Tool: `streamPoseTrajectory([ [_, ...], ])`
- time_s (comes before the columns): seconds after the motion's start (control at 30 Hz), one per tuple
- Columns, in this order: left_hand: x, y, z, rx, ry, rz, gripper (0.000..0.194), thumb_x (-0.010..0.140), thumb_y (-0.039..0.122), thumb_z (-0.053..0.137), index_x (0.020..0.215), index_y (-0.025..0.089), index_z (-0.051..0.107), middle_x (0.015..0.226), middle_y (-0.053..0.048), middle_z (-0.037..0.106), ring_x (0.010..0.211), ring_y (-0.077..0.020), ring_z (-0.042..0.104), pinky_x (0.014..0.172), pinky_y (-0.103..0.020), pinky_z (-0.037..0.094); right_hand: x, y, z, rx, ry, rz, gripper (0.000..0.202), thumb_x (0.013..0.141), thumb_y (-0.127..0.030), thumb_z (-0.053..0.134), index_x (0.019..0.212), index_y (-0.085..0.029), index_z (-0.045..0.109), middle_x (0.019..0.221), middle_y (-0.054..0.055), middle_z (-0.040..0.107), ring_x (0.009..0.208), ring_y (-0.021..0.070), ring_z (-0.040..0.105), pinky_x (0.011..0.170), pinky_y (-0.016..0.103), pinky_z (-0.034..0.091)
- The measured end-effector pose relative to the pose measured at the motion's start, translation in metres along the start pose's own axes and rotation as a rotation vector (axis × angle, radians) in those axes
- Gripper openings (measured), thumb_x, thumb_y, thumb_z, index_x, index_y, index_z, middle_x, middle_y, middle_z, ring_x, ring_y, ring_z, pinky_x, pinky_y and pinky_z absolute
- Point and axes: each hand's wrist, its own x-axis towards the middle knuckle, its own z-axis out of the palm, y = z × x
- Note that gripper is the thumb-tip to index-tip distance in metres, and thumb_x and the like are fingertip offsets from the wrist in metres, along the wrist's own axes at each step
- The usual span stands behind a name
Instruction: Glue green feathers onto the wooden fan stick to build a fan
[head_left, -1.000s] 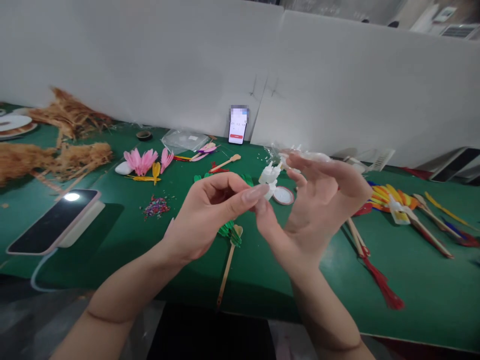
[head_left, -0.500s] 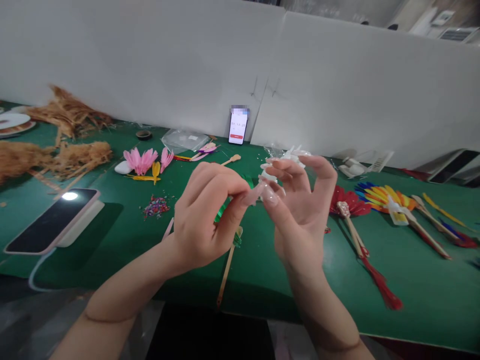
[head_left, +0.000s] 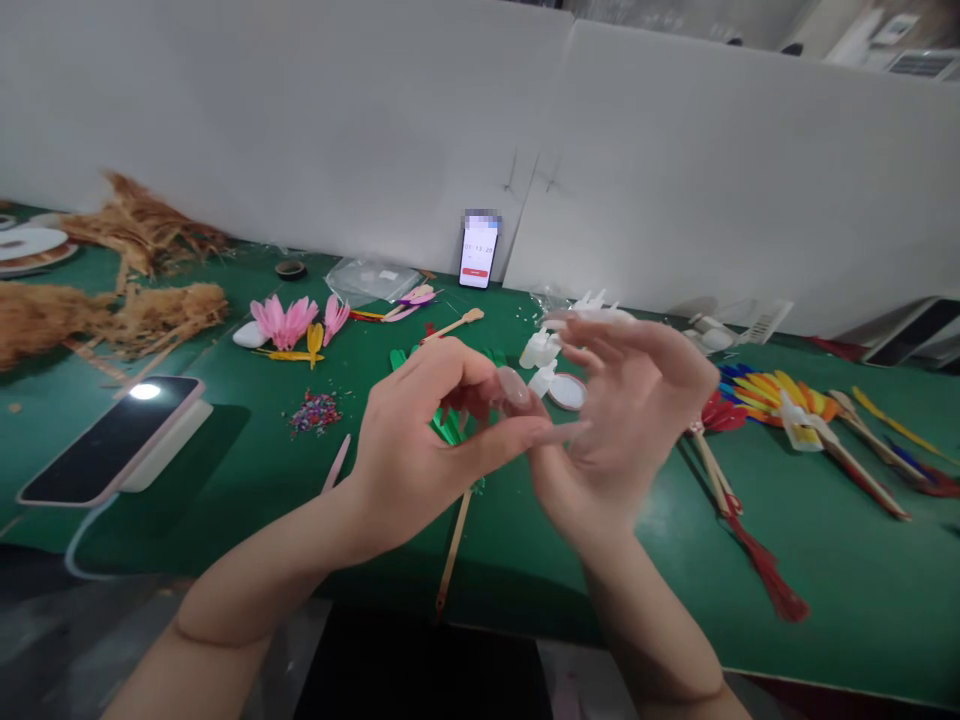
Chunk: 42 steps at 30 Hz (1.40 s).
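My left hand is raised over the middle of the green table. Its thumb lies across my right thumb, and its fingers curl in behind, so it seems closed on that thumb. My right hand is held palm inward with its other fingers loosely apart and blurred. I see no object between the hands. Below them lies a wooden stick with green feathers at its upper end, mostly hidden by my left hand. Behind the right fingers stand small white bottles beside a round white dish.
To the left are a phone on a stand, coloured beads, pink feathers and brown fibre. A phone with a timer leans on the white board. At right lie red and yellow feather fans.
The thumbs have shifted from meeting tip to tip to crossing, with the left thumb over the right. My right hand has turned and moved slightly right, baring the bottles and dish.
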Motion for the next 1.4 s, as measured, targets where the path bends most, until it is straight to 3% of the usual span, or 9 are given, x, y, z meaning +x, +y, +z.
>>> streamPoseTrajectory([
  [0.13,0.003,0.003,0.000,0.147,-0.045,-0.052,0.019,0.081,0.029,0.066,0.071,0.018,0.054,0.066,0.003,0.061,0.058,-0.0085,0.052,0.051,-0.021,0.042,0.005,0.008,0.001,-0.169,0.143,-0.310,0.054,0.074,-0.011,0.062,0.118,-0.039,0.047,0.106,0.004,0.048,0.101,0.0259,0.057,0.088,0.052,0.051],
  [0.23,0.001,0.003,0.000,0.270,-0.103,-0.022,0.011,0.086,0.024,0.059,0.077,0.017,0.057,0.069,0.001,0.062,0.062,-0.0102,0.055,0.054,-0.022,0.044,0.006,0.010,0.006,-0.273,0.204,-0.434,0.058,0.071,-0.005,0.063,0.119,-0.036,0.050,0.105,0.005,0.048,0.097,0.0249,0.059,0.084,0.047,0.053],
  [0.37,-0.003,-0.001,0.002,0.430,-0.136,0.074,0.011,0.088,0.014,0.049,0.084,0.015,0.059,0.075,-0.003,0.064,0.070,-0.0139,0.058,0.063,-0.025,0.047,0.001,0.013,0.014,-0.335,0.216,-0.439,0.059,0.074,-0.002,0.059,0.120,-0.036,0.046,0.106,0.004,0.052,0.094,0.0241,0.062,0.080,0.047,0.053],
  [0.57,-0.010,-0.001,0.011,0.619,-0.110,0.252,0.021,0.090,0.010,0.041,0.082,0.012,0.060,0.069,-0.005,0.063,0.065,-0.0168,0.056,0.066,-0.029,0.049,0.002,0.024,0.016,-0.322,0.211,-0.427,0.054,0.077,-0.009,0.056,0.121,-0.036,0.042,0.109,0.003,0.051,0.099,0.0226,0.060,0.084,0.046,0.053],
  [0.7,-0.020,0.002,0.020,0.483,-0.118,0.294,0.034,0.095,0.022,0.040,0.117,0.000,0.051,0.105,-0.018,0.065,0.095,-0.0227,0.058,0.085,-0.036,0.049,0.012,0.021,0.003,-0.229,0.258,-0.326,0.048,0.073,-0.016,0.056,0.116,-0.032,0.041,0.105,0.003,0.050,0.099,0.0237,0.058,0.083,0.048,0.051],
  [0.83,-0.025,0.003,0.023,0.260,-0.141,0.269,0.043,0.094,0.030,0.043,0.131,0.007,0.043,0.118,-0.017,0.059,0.108,-0.0225,0.054,0.092,-0.037,0.046,0.020,0.004,-0.013,-0.112,0.131,-0.095,0.055,0.068,-0.015,0.061,0.113,-0.033,0.034,0.110,0.004,0.047,0.108,0.0245,0.055,0.087,0.048,0.048],
  [1.0,-0.020,0.003,0.015,0.164,-0.186,0.307,0.043,0.090,0.024,0.053,0.131,0.013,0.048,0.108,-0.011,0.057,0.099,-0.0196,0.054,0.087,-0.033,0.047,0.022,-0.007,-0.030,0.080,-0.080,0.220,0.057,0.073,-0.022,0.061,0.117,-0.037,0.027,0.122,0.005,0.047,0.119,0.0244,0.050,0.095,0.049,0.044],
  [1.17,-0.014,0.003,0.009,0.132,-0.227,0.327,0.036,0.090,0.023,0.051,0.126,0.023,0.053,0.102,-0.008,0.055,0.088,-0.0174,0.052,0.077,-0.031,0.049,0.024,0.000,-0.041,0.217,-0.202,0.253,0.066,0.069,-0.024,0.066,0.120,-0.037,0.027,0.127,0.005,0.046,0.122,0.0243,0.049,0.094,0.049,0.048],
  [1.4,-0.005,-0.002,0.006,0.198,-0.225,0.397,0.026,0.088,0.016,0.054,0.112,0.021,0.061,0.095,-0.006,0.058,0.088,-0.0163,0.053,0.082,-0.033,0.046,0.027,0.000,-0.047,0.236,-0.313,0.256,0.067,0.068,-0.030,0.071,0.121,-0.038,0.032,0.131,0.004,0.047,0.126,0.0254,0.047,0.094,0.050,0.050],
])
